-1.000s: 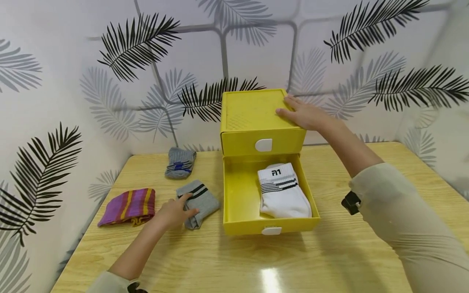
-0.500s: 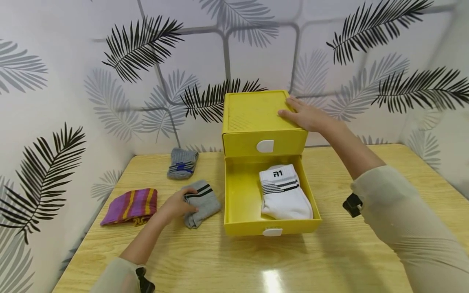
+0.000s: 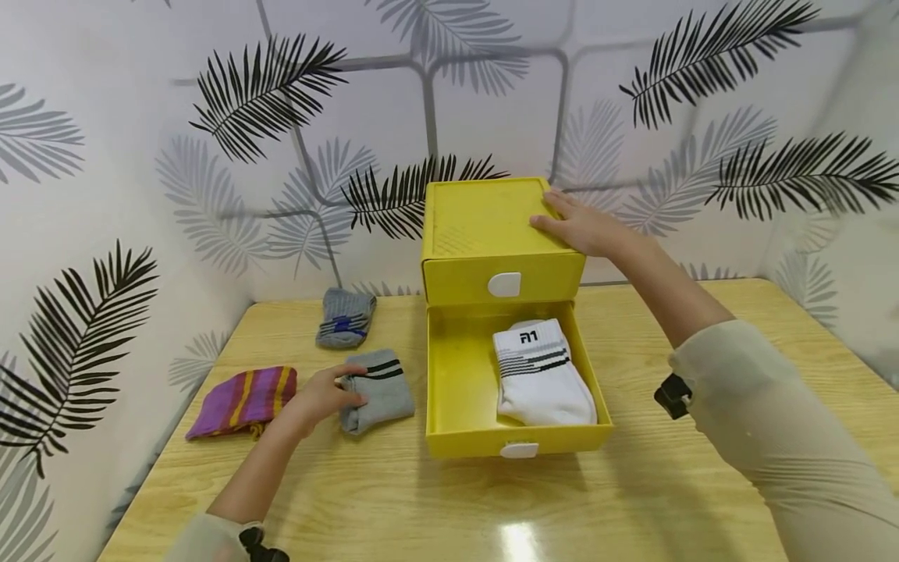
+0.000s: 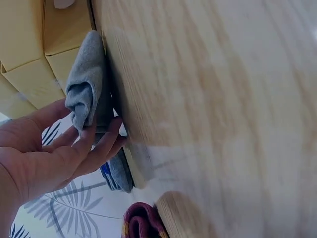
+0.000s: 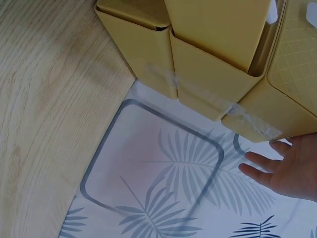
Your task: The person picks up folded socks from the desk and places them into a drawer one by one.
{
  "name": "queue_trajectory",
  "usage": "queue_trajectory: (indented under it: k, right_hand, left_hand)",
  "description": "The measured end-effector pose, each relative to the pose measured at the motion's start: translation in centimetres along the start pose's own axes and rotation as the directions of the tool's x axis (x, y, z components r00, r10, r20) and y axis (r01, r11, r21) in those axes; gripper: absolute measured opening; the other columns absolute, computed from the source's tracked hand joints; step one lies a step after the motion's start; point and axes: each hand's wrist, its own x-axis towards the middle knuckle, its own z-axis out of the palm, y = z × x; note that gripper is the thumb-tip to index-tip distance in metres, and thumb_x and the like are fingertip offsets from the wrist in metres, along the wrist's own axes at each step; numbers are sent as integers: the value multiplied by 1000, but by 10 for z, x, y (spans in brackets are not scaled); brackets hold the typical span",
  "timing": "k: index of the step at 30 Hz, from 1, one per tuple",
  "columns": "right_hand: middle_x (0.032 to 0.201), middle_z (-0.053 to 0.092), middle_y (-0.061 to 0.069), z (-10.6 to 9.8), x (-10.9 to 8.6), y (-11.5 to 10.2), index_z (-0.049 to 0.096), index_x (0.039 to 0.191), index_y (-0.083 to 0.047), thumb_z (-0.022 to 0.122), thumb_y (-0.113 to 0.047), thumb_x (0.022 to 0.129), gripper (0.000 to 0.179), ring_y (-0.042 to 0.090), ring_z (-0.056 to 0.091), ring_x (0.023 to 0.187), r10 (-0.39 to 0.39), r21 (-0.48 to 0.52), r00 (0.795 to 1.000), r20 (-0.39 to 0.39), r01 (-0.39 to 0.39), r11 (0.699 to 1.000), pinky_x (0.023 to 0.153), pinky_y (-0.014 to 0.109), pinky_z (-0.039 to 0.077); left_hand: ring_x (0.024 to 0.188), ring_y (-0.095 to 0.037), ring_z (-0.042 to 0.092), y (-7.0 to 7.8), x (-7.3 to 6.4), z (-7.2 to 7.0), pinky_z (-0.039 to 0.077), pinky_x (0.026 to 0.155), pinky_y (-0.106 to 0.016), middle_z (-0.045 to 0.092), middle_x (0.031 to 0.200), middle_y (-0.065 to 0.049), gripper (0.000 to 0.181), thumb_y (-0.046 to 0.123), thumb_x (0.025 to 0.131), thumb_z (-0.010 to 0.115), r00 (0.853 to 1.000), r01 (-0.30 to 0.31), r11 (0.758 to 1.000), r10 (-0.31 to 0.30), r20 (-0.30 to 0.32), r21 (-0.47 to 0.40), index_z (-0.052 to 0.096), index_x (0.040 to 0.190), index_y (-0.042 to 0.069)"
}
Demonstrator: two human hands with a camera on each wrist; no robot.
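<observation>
Gray sock [image 3: 382, 396] is pinched between thumb and fingers of our left hand [image 3: 319, 400]; our right hand [image 3: 586, 229], fingers spread, rests on the right edge of the yellow box [image 3: 481, 218]. Narrow tabletop [image 3: 365, 499] separates sock from pulled-out drawer [image 3: 477, 445], rightward. We count one white sock [image 3: 542, 382] inside, one blue-marked sock [image 3: 346, 316], one purple cloth [image 3: 240, 400].

Left hand [image 3: 319, 400] is located left of the yellow drawer box [image 3: 502, 277], thumb [image 4: 52, 111] opposed to curled fingers [image 4: 106, 146] in a pinching hold. Left forearm [image 3: 263, 472], bare above a pale left sleeve [image 3: 204, 542], slants in from the box's near left. Right hand [image 3: 586, 226] rests at the box's upper right edge, digits extended and spaced. Right forearm [image 3: 663, 293] reaches in from the box's near right, bare between wrist and pale right sleeve [image 3: 765, 406].
</observation>
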Motion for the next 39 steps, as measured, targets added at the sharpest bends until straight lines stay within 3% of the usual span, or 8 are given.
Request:
queue_trajectory:
  k: [4,7,11,16,24,26,34,39]
  right_hand:
    - [151,-4,16,0,0,0,2,148,-4,26,-52,96,74,33,-4,136,7,11,1000,3,-7,1000,106,51,0]
    - [151,-4,16,0,0,-2,2,148,-4,27,-51,97,74,33,-4,136,9,15,1000,1,-9,1000,106,51,0]
    - [151,-2,17,1,0,-3,4,148,-3,28,-49,97,73,35,-2,136,2,16,1000,-6,-2,1000,106,51,1]
    - [151,-2,18,1,0,-2,4,147,-2,29,-48,97,72,35,-2,136,-5,26,1000,-7,5,1000,106,51,1]
    - [151,-3,17,1,0,-2,3,148,-3,28,-48,97,72,33,-4,136,2,30,1000,-7,-2,1000,106,52,1]
    - [151,-3,17,1,-1,-2,3,148,-3,28,-49,97,72,33,-3,136,1,32,1000,-6,-1,999,106,52,1]
    - [151,-5,17,1,1,-2,2,147,-3,28,-48,97,72,33,-5,136,4,39,1000,2,-4,999,106,51,0]
    - [151,-4,17,1,1,-2,2,148,-4,28,-48,97,72,33,-4,136,3,43,1000,2,-3,999,106,51,0]
  left_hand:
    - [105,-33,51,-3,3,-3,39,91,-47,39,130,-28,50,0,87,59,999,28,997,-27,18,-78,43,134,-3]
    - [73,-19,56,-8,6,-8,47,77,-34,52,112,-19,49,0,89,57,997,67,977,-55,62,-203,41,135,-2]
    - [55,-8,37,-16,7,-11,39,55,-24,49,84,-4,46,4,91,54,988,125,936,-89,124,-328,41,136,1]
    - [76,-14,49,-21,8,-11,44,67,-26,48,102,-9,45,2,92,53,985,134,904,-76,154,-407,42,135,0]
    - [79,-15,57,-20,12,-8,49,68,-30,52,97,-6,44,9,95,51,981,150,869,-70,183,-471,40,137,0]
    - [86,-17,58,-20,13,-6,50,71,-31,53,103,-7,45,11,96,50,982,146,865,-69,175,-480,39,137,-1]
    - [86,-15,60,-18,15,-1,51,72,-28,53,108,-6,43,6,95,49,992,120,872,-84,96,-475,41,136,-3]
    - [84,-14,62,-15,14,0,51,65,-24,47,123,-15,42,6,94,50,992,123,874,-102,69,-470,43,135,-2]
